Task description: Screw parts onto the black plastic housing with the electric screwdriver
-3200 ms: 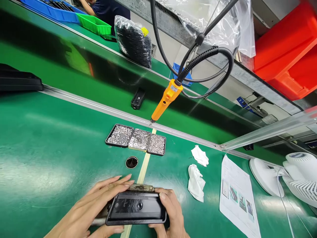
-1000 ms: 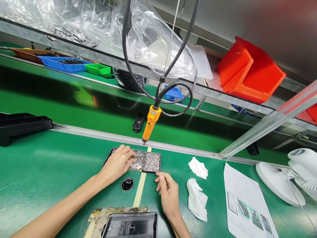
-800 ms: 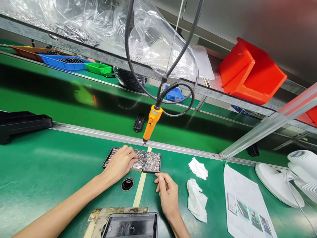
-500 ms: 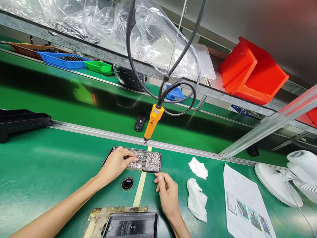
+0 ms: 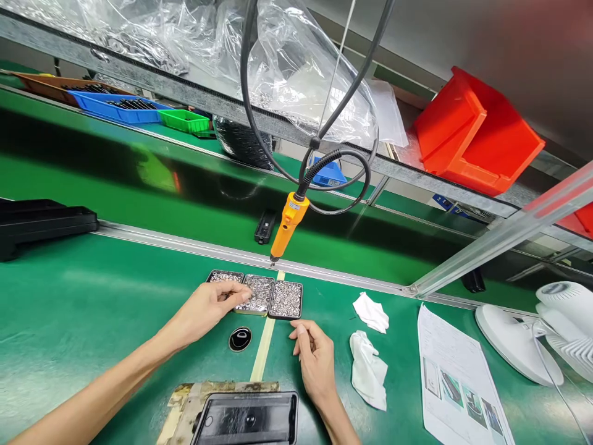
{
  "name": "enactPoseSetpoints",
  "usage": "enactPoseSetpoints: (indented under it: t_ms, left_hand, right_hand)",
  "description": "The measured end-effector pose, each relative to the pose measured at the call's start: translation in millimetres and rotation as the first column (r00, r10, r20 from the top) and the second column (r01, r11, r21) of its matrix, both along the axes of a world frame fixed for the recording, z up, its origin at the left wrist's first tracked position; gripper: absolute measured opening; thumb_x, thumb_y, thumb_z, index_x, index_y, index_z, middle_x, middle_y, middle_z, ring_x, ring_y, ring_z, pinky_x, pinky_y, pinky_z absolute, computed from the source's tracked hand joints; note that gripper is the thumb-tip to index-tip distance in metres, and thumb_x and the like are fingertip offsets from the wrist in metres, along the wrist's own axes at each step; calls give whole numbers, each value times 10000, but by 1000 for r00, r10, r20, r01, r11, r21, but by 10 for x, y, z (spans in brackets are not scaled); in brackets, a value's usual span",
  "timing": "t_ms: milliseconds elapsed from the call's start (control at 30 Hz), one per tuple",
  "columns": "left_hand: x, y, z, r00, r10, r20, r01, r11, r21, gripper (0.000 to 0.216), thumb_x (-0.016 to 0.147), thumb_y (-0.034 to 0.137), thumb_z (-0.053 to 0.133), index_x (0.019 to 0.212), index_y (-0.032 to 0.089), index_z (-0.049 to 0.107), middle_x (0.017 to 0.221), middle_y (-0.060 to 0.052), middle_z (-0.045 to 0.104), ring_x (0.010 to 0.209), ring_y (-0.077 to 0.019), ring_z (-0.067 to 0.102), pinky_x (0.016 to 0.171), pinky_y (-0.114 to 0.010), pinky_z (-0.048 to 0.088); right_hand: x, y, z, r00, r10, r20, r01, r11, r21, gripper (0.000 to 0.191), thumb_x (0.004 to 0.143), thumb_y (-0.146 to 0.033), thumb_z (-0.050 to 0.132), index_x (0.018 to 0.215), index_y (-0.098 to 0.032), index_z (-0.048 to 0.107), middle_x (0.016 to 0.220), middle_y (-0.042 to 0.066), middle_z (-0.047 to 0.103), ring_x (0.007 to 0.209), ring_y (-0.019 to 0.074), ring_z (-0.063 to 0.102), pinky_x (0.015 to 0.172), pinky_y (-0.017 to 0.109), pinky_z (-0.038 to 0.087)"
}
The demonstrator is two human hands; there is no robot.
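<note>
a: the left hand (image 5: 210,307) is down on the three small black trays of silvery screws and washers (image 5: 301,300), which sit in a row at the far middle of the green bench (image 5: 92,309). its fingers (image 5: 236,290) are bunched over the seam between the left and middle tray. i cannot tell whether they have a piece pinched.
b: and the right hand (image 5: 315,355)?
a: resting on the bench just near of the right tray, fingers loosely curled, holding nothing.
b: what could go wrong?
a: the pieces are tiny and loose. a sloppy pinch could drop one onto the bench, or drag some into the neighbouring tray and mix the sorts.
b: and the orange electric screwdriver (image 5: 287,225) hanging above?
a: its tip hangs just far of the trays. a raised hand might knock it swinging.
</note>
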State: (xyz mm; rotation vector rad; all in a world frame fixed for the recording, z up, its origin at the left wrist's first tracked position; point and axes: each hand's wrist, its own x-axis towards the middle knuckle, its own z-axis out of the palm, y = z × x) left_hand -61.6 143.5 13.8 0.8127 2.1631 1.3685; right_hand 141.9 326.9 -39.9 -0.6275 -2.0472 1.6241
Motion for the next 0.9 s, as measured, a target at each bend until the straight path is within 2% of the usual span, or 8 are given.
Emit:
enactPoseSetpoints:
  t_ms: [100,167,233,267,333,633,767,900]
  left_hand:
    - [344,-221,165,999,19,-32,-18,1000,11,482,916,710,646,963,243,756,1024,-22,736,978,-235,658,853,-327,480]
    - [589,-391,258,989,-78,-129,85,995,51,313,1002,558,638,944,264,725,1006,4,701,968,-186,632,868,-289,477]
    - [788,-546,319,852,-304,-426,365,928,69,111,1069,266,571,1043,266,679,1056,-4,667,1061,-160,594,910,-256,487]
    - [865,-609,334,758,-367,-540,459,888,41,167,1061,154,541,1105,260,662,1110,-19,650,1134,-156,567,947,-247,486]
    - [971,-690,335,619,-413,-669,522,852,-43,290,1042,49,495,1192,247,645,1214,-44,614,1284,-167,493,1031,-251,469]
    - [997,-646,375,411,-327,-851,444,887,-126,301,1048,116,465,1043,260,729,1301,-79,652,1457,-264,435,953,-335,581]
    - [1000,-798,323,372,-338,-865,408,896,-174,286,1081,216,487,1223,305,719,1496,-17,573,1520,-260,387,1062,-380,564]
    - [1010,-966,178,351,-434,-830,390,873,-292,467,1112,388,454,1575,322,463,1666,-75,402,1558,-395,326,1036,-617,556]
  right_hand:
    - [0,-3,26,1000,6,-9,-6,1000,7,431,1045,-551,538,1089,-185,761,853,30,693,640,98,579,609,212,420]
    - [1,-9,44,1000,9,-13,-9,1000,11,408,1047,-535,545,1078,-192,763,861,26,698,647,94,582,621,209,428]
    - [1,-13,56,1000,11,-16,-11,1000,12,392,1049,-520,547,1085,-194,763,872,24,702,649,91,583,626,207,434]
    - [1,-14,59,1000,11,-19,-11,1000,13,388,1050,-514,547,1089,-193,762,872,24,703,647,90,582,623,207,435]
    - [1,-15,62,1000,12,-23,-11,1000,15,381,1051,-504,549,1085,-189,762,869,24,703,641,88,581,620,207,437]
    - [4,-28,69,999,14,-35,-13,1000,27,352,1056,-471,556,1075,-190,766,862,22,702,633,83,585,609,204,431]
    - [3,-29,72,999,16,-40,-15,1000,24,338,1056,-458,559,1070,-192,768,856,18,700,629,80,583,612,202,434]
    - [3,-26,72,999,17,-42,-16,1000,24,327,1056,-450,561,1074,-198,768,869,17,707,631,80,587,608,202,433]
